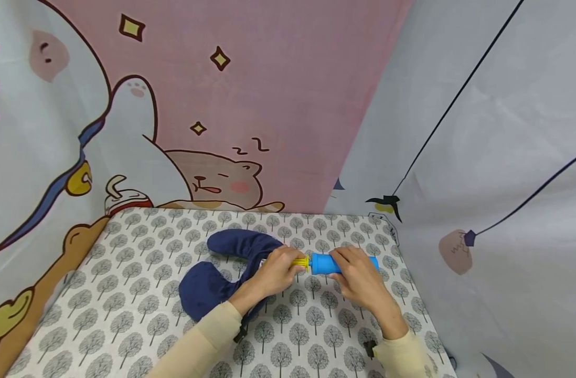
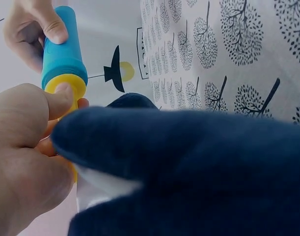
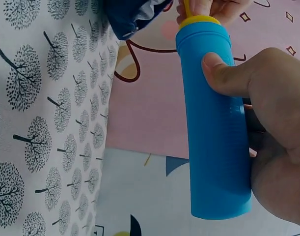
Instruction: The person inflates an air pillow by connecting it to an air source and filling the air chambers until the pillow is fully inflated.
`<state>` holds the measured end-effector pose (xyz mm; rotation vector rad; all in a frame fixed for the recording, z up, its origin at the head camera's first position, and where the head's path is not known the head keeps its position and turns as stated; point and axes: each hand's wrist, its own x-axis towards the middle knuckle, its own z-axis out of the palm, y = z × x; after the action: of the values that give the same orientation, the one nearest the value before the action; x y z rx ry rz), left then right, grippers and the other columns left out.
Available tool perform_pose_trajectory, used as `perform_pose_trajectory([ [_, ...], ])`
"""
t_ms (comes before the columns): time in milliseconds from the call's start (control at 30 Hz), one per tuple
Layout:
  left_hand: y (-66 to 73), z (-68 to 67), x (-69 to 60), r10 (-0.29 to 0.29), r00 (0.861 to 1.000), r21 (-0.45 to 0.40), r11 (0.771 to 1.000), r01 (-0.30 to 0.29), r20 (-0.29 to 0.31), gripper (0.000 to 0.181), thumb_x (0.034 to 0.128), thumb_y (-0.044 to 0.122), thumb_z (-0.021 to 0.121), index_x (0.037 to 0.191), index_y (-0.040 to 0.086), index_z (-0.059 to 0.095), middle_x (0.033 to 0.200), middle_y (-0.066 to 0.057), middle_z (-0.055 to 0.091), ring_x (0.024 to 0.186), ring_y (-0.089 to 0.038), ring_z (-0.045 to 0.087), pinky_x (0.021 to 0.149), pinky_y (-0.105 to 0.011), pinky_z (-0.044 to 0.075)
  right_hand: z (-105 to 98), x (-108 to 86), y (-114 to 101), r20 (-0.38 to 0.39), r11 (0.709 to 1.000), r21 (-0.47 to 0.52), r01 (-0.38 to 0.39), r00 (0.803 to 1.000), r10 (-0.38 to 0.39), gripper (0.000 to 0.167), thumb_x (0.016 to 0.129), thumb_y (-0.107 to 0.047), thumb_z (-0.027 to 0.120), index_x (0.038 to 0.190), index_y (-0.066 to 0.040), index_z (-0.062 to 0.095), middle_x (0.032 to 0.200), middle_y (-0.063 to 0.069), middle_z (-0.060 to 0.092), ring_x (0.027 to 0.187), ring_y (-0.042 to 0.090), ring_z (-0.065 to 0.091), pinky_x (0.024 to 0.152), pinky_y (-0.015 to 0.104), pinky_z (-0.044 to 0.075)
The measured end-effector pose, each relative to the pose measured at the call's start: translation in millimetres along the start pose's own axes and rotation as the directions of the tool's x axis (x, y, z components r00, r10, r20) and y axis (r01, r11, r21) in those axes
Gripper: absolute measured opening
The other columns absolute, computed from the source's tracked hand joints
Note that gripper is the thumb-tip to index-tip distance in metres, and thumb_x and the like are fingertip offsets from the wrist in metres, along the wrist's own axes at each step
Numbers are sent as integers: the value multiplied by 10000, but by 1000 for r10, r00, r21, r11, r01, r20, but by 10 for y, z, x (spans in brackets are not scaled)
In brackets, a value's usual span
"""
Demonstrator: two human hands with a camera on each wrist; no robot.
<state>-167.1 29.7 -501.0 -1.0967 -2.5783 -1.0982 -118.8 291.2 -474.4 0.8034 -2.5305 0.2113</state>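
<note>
At the far left of the head view, we see a fabric backdrop printed with cartoon animals; it extends behind the work surface. Below it, a white cloth with grey tree motifs covers that surface.

Left of centre on the cloth, we locate a navy U-shaped cushion. Its two rounded ends point left, and its right side lies partly behind the left hand and forearm. In the left wrist view, we note pale material in a gap between two navy folds; we cannot tell what it is.

Next to the right is the left hand, beside the cushion. Its thumb and fingers grip a yellow rod-like part, which ends in a round flange facing right.

The flange sits at the left end of a blue cylinder. We observe both parts in line, roughly horizontal in the head view and right of the cushion. The right hand grips the cylinder, thumb laid along its side and fingers wrapped around it.

A cream sleeve covers the right forearm. At the far right, we see a grey-white wall panel crossed by dark lines.
</note>
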Motion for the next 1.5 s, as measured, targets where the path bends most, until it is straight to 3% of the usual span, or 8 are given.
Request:
perform_pose_trajectory([
  [233, -85, 50, -28, 22, 1000, -33, 999, -22, 7, 192, 1053, 168, 807, 1208, 57, 828, 1121, -96, 849, 961, -219, 757, 838, -317, 623, -54, -126, 115, 75, 996, 60, -60, 996, 55, 592, 844, -239, 1012, 1321, 12, 768, 1274, 158, 798, 1188, 373, 756, 1059, 593, 616],
  [400, 0, -40, -26, 15, 999, -1, 1000, -15, 35, 198, 1076, 168, 775, 1232, 54, 820, 1136, -96, 852, 990, -229, 759, 860, -319, 622, -157, -304, 318, 44, 994, 78, -77, 996, 73, 582, 821, -184, 1014, 1313, 1, 761, 1274, 166, 793, 1169, 392, 757, 1026, 630, 617],
  [567, -9, -63, -18, 7, 999, 2, 1000, -7, 39, 210, 1077, 180, 776, 1236, 51, 820, 1128, -90, 852, 985, -218, 753, 857, -313, 617, -283, -429, 524, 29, 992, 89, -90, 996, 88, 605, 784, -115, 1017, 1314, 6, 752, 1266, 177, 792, 1165, 419, 751, 997, 649, 610],
  [867, -17, -78, 3, -5, 1000, -5, 1000, 6, 24, 168, 1071, 163, 783, 1201, 67, 828, 1100, -75, 848, 957, -198, 735, 850, -298, 602, -481, -580, 772, 41, 981, 66, -182, 983, 179, 644, 778, -40, 1007, 1352, 42, 726, 1318, 255, 759, 1200, 510, 719, 1013, 704, 573],
  [1033, -21, -16, 17, 4, 1000, 5, 1000, -4, 10, 155, 1065, 149, 787, 1173, 46, 829, 1090, -85, 847, 940, -202, 728, 837, -290, 612, -476, -543, 703, 40, 983, 72, -166, 986, 164, 616, 797, -43, 1000, 1344, 53, 732, 1301, 247, 771, 1192, 487, 723, 1030, 679, 567],
  [1300, -126, 77, 9, 98, 994, 20, 995, -97, -52, 175, 1066, 146, 782, 1171, 11, 821, 1054, -96, 837, 901, -192, 714, 781, -286, 613, -333, -406, 469, 1, 993, 70, -91, 996, 91, 594, 760, -46, 1014, 1276, 88, 753, 1241, 239, 791, 1140, 455, 743, 996, 649, 609],
  [1500, -204, 137, -1, 91, 994, 10, 996, -91, -56, 150, 1062, 147, 784, 1146, 29, 819, 1056, -93, 841, 898, -194, 703, 784, -292, 613, -169, -302, 297, -14, 996, 71, -52, 998, 54, 550, 761, -41, 1019, 1237, 76, 770, 1192, 215, 803, 1092, 419, 751, 971, 618, 626],
])
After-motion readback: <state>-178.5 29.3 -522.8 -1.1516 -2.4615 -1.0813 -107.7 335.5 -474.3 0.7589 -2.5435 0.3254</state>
